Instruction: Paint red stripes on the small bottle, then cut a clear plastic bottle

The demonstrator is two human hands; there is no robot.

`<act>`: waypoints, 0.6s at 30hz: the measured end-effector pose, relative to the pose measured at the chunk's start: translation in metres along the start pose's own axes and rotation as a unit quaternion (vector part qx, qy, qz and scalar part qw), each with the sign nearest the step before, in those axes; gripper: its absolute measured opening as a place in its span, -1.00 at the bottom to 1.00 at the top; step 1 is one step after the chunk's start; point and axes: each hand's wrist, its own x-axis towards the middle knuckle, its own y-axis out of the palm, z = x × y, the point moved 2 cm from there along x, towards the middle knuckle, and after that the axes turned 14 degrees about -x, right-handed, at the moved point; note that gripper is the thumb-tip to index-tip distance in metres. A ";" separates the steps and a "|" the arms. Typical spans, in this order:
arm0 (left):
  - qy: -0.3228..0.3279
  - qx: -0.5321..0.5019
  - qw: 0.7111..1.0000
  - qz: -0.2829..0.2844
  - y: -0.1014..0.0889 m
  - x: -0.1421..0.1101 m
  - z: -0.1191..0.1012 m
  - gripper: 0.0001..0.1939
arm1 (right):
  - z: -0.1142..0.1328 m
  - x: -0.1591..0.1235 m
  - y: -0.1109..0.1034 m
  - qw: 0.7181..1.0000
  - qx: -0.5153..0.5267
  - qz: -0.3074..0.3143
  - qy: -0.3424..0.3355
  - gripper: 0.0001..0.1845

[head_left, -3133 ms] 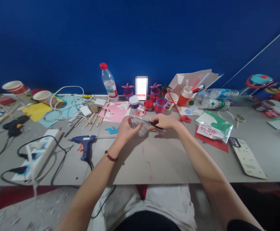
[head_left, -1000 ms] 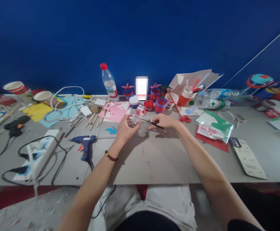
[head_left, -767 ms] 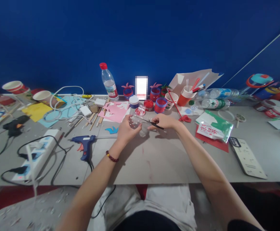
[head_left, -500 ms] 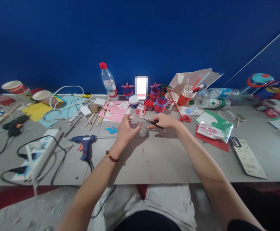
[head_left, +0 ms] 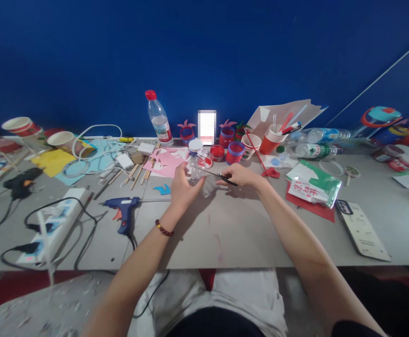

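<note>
My left hand (head_left: 183, 188) is wrapped round a clear plastic bottle piece (head_left: 195, 170), its neck end pointing away from me. From the right, my right hand (head_left: 242, 176) grips a pair of scissors (head_left: 229, 180) with black handles. The scissor blades reach left to the clear plastic, at the bottle piece's right side. Whether the blades are apart cannot be made out. Just beyond the hands stand an open jar of red paint (head_left: 217, 152), a white-lidded jar (head_left: 195, 148) and a red and purple cup (head_left: 234, 153).
A blue glue gun (head_left: 122, 211) lies left of my forearm, near a white power strip (head_left: 55, 224). Behind stand a red-capped bottle (head_left: 160, 124) and stacked paper cups (head_left: 273, 139). Pink paper (head_left: 171, 161) and sticks lie at back left; a phone (head_left: 362, 229) is at right.
The bottle piece has tipped up a little in my left hand, so its neck shows higher. The scissors and right hand have shifted only slightly.
</note>
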 end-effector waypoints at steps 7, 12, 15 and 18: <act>0.045 -0.044 0.998 0.007 -0.002 0.005 0.006 -0.31 | -0.002 -0.002 -0.003 1.000 0.002 -0.007 0.005 -0.45; 0.048 -0.050 0.997 0.030 -0.010 0.016 0.013 -0.40 | -0.003 -0.005 -0.005 1.000 0.001 -0.004 0.008 -0.47; -0.020 -0.103 0.991 0.080 -0.012 0.019 0.017 -0.36 | -0.002 -0.006 -0.004 1.000 0.002 0.010 0.002 -0.49; -0.058 -0.143 0.982 0.114 -0.012 0.018 0.017 -0.31 | -0.001 -0.006 -0.004 1.000 0.000 0.015 0.004 -0.48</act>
